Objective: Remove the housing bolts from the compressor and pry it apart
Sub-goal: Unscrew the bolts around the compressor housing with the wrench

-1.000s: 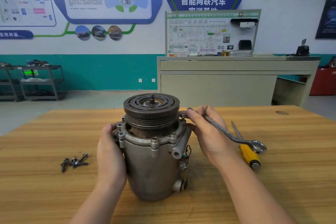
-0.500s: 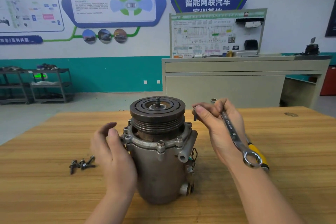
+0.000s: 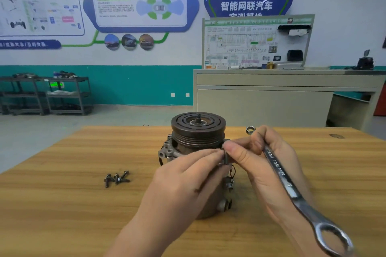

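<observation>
One bolt (image 3: 226, 157) is held upright just in front of the compressor (image 3: 197, 131), which stands on end near the middle of the table (image 3: 62, 204); it is pinched between the thumb and forefinger of the right hand (image 3: 261, 165), whose other fingers are curled round the wrench (image 3: 292, 192), and it is met by the fingertips of the left hand (image 3: 188, 181), which close on it from the other side. Before the right-hand pinch is let go, a firm hold by the left hand is best secured, so that the small bolt is not dropped or rolled off the table. It is then best laid with the loose bolts (image 3: 117, 178) lying well apart to the left, so that none is lost before prying is begun.
</observation>
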`<state>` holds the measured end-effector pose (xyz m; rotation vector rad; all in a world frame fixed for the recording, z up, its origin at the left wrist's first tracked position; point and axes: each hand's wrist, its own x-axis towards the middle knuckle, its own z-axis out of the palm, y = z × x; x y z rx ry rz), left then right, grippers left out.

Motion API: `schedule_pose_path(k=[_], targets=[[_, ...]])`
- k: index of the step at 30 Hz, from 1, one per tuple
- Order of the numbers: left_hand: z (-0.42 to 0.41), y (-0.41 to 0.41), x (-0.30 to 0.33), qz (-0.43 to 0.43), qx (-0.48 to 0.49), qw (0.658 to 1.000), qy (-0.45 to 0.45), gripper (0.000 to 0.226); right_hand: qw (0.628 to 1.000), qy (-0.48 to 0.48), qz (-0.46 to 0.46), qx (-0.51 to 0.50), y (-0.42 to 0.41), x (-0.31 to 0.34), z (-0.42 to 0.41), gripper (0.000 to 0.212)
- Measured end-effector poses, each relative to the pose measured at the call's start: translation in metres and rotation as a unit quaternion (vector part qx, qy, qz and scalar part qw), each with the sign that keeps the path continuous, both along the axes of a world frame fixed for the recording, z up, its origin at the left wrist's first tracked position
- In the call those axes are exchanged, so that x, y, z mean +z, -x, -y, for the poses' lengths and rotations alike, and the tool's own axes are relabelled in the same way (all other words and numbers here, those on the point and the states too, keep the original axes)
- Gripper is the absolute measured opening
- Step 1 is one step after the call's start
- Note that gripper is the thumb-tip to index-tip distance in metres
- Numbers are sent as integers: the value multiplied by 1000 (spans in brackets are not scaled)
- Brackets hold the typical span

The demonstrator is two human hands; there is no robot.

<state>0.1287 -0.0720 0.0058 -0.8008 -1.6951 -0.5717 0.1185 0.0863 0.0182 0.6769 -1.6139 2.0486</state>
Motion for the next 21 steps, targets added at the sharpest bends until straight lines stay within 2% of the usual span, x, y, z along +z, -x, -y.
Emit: schedule_pose_path(k=[2,5,8,10,12,14,16,19,21], targets=[[5,-7,-2,-21,15,999,-21,22,1000,-25,1,-10,-7,5,10,43],[24,-8,-5,-20,42,996,-76,18,997,-64,47,-25,-17,14,17,54],[60,11,-20,86,132,983,-97,7,993,-35,106,-44,-15,15,9,51],[89,32,-36,235,236,940,-79,7,991,25,129,-23,-14,12,5,39],[116,52,-54,375,322,869,-40,14,988,63,139,-14,-13,9,4,26],[134,65,-67,445,382,810,23,18,984,86,154,-9,-14,8,5,20],[140,72,-74,470,417,774,75,18,975,126,182,6,-13,6,8,19],[139,78,-81,469,431,767,80,23,963,173,207,5,-11,5,15,19],[133,78,-78,431,415,799,55,35,963,178,204,-15,-10,5,21,21]])
